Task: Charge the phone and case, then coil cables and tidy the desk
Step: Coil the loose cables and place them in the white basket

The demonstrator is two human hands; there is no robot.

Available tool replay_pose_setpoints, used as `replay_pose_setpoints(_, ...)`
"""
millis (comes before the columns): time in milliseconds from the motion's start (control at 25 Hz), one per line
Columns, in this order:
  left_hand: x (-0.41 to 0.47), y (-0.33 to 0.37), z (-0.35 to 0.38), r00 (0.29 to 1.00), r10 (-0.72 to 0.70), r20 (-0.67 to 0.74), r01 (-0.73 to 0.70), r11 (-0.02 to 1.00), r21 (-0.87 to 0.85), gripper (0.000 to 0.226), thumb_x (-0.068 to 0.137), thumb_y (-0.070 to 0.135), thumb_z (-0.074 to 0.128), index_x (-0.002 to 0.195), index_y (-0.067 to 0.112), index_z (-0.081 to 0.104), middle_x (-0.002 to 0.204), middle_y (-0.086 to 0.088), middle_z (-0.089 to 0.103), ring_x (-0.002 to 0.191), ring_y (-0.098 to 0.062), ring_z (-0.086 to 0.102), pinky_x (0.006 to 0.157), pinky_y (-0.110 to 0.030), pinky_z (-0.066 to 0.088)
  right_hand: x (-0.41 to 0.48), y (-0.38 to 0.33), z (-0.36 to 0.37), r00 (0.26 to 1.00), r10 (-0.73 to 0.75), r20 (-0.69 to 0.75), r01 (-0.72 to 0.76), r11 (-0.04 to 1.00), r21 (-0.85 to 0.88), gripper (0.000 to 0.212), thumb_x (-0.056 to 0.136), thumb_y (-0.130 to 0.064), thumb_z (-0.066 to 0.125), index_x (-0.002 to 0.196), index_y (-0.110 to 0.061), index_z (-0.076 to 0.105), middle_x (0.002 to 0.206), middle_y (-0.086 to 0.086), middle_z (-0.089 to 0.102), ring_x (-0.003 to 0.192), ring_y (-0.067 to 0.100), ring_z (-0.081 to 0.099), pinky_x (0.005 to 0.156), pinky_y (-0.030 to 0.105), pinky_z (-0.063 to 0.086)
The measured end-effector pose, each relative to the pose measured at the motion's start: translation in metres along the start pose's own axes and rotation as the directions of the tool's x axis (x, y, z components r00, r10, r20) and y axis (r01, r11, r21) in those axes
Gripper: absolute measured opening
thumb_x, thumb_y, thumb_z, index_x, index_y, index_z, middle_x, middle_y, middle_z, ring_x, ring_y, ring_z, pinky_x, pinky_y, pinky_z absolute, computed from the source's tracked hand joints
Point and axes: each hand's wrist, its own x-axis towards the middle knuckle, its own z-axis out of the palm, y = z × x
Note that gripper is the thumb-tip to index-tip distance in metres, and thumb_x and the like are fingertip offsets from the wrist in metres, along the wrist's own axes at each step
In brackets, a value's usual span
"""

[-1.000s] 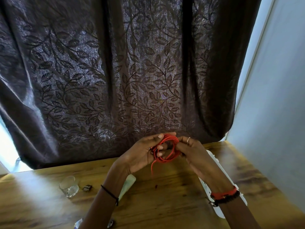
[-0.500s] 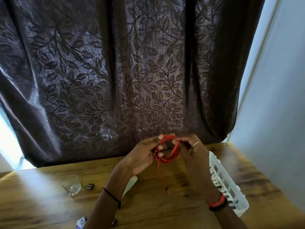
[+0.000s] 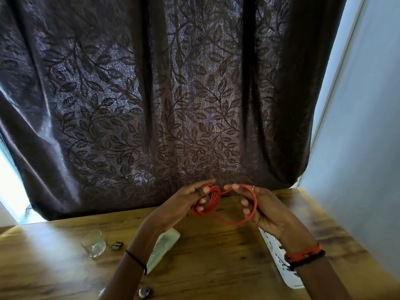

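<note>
The left hand (image 3: 184, 205) grips a small coil of red cable (image 3: 208, 202), its fingers curled through the turns. The right hand (image 3: 265, 210) pinches a loose loop of the same cable that runs round its fingers. Both hands are close together above the wooden table (image 3: 216, 256). A pale green flat object (image 3: 166, 243) lies below the left wrist and a white basket (image 3: 279, 265) below the right forearm. A glass (image 3: 93, 246) stands further left, and a leaf-patterned curtain (image 3: 151, 105) hangs behind.

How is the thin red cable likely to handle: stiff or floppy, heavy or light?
Probably floppy: the thin red cable sags in a loose loop between the left hand and right hand. Likely light, as fingers alone carry it. The untied coil may spring open if released.
</note>
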Motion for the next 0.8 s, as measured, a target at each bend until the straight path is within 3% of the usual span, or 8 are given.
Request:
replay_pose_setpoints(160, -0.001, -0.006, -0.011, 0.992, 0.044, -0.121, -0.037, 0.997, 0.064, 0.031, 0.099, 0.014, 0.039, 0.127, 0.015, 0.054, 0.06, 0.007, 0.039, 0.053, -0.004, 0.037, 0.057, -0.019, 0.032, -0.011, -0.008, -0.01, 0.985, 0.098, 0.14, -0.102, 0.995, 0.021, 0.034, 0.067, -0.017, 0.078, 0.097, -0.003, 0.069, 0.035, -0.004, 0.031, 0.021, 0.003, 0.027, 0.026, 0.008, 0.023)
replay_pose_setpoints(240, -0.002, -0.008, -0.016, 0.982, 0.071, -0.177, -0.061, 0.996, 0.063, 0.031, 0.099, 0.011, 0.037, 0.126, 0.01, 0.054, 0.061, 0.004, 0.037, 0.053, -0.005, 0.037, 0.054, -0.017, 0.032, -0.013, -0.011, -0.016, 0.994, 0.078, 0.081, -0.064, 0.986, -0.155, 0.026, 0.082, -0.021, 0.058, 0.103, -0.008, 0.068, 0.036, -0.002, 0.028, 0.022, 0.004, 0.024, 0.029, 0.009, 0.02)
replay_pose_setpoints(320, -0.004, -0.01, -0.021, 0.972, 0.09, -0.217, -0.106, 0.993, -0.061, 0.032, 0.099, 0.011, 0.036, 0.126, 0.006, 0.054, 0.061, 0.002, 0.036, 0.052, -0.006, 0.037, 0.053, -0.016, 0.034, -0.011, -0.007, -0.02, 1.0, -0.024, 0.001, 0.022, 0.898, -0.44, 0.024, 0.091, -0.027, 0.051, 0.103, -0.018, 0.069, 0.04, 0.0, 0.031, 0.027, 0.006, 0.025, 0.033, 0.014, 0.019)
replay_pose_setpoints(440, -0.006, -0.012, -0.025, 0.969, 0.097, -0.227, -0.187, 0.89, -0.416, 0.035, 0.096, 0.014, 0.041, 0.126, 0.003, 0.055, 0.059, 0.004, 0.039, 0.051, -0.005, 0.04, 0.053, -0.018, 0.041, -0.007, 0.004, -0.019, 0.985, -0.164, -0.051, 0.091, 0.752, -0.653, 0.018, 0.092, -0.025, 0.054, 0.1, -0.028, 0.07, 0.05, -0.004, 0.056, 0.043, 0.01, 0.047, 0.044, 0.022, 0.04)
replay_pose_setpoints(520, -0.006, -0.011, -0.023, 0.97, 0.101, -0.221, -0.214, 0.786, -0.579, 0.038, 0.092, 0.016, 0.044, 0.126, 0.004, 0.054, 0.059, 0.005, 0.041, 0.049, -0.005, 0.041, 0.053, -0.019, 0.043, -0.003, 0.016, -0.016, 0.986, -0.159, -0.047, 0.088, 0.746, -0.66, 0.017, 0.092, -0.022, 0.056, 0.098, -0.027, 0.071, 0.076, -0.004, 0.073, 0.064, 0.014, 0.065, 0.068, 0.032, 0.056)
replay_pose_setpoints(600, -0.006, -0.009, -0.018, 0.968, 0.105, -0.229, -0.23, 0.738, -0.634, 0.039, 0.09, 0.017, 0.045, 0.125, 0.004, 0.054, 0.059, 0.006, 0.042, 0.049, -0.004, 0.042, 0.054, -0.019, 0.043, 0.002, 0.03, -0.006, 0.983, -0.168, -0.073, 0.083, 0.761, -0.643, 0.014, 0.09, -0.021, 0.06, 0.097, -0.029, 0.07, 0.087, -0.003, 0.074, 0.083, 0.013, 0.07, 0.087, 0.039, 0.055)
replay_pose_setpoints(680, -0.004, -0.006, -0.01, 0.963, 0.102, -0.249, -0.24, 0.744, -0.624, 0.039, 0.089, 0.017, 0.046, 0.125, 0.003, 0.054, 0.059, 0.006, 0.042, 0.048, -0.004, 0.043, 0.055, -0.019, 0.042, 0.01, 0.04, 0.005, 0.956, -0.277, -0.092, 0.14, 0.712, -0.689, 0.018, 0.084, -0.024, 0.068, 0.099, -0.034, 0.068, 0.088, -0.009, 0.074, 0.088, 0.004, 0.068, 0.09, 0.035, 0.054)
replay_pose_setpoints(800, -0.002, -0.007, 0.001, 0.961, 0.083, -0.264, -0.234, 0.754, -0.614, 0.042, 0.087, 0.018, 0.049, 0.126, 0.002, 0.053, 0.059, 0.005, 0.042, 0.048, -0.005, 0.043, 0.054, -0.019, 0.043, 0.019, 0.043, 0.019, 0.883, -0.458, -0.105, 0.213, 0.589, -0.78, 0.024, 0.08, -0.025, 0.071, 0.104, -0.027, 0.07, 0.083, -0.014, 0.069, 0.074, -0.008, 0.062, 0.072, 0.009, 0.048)
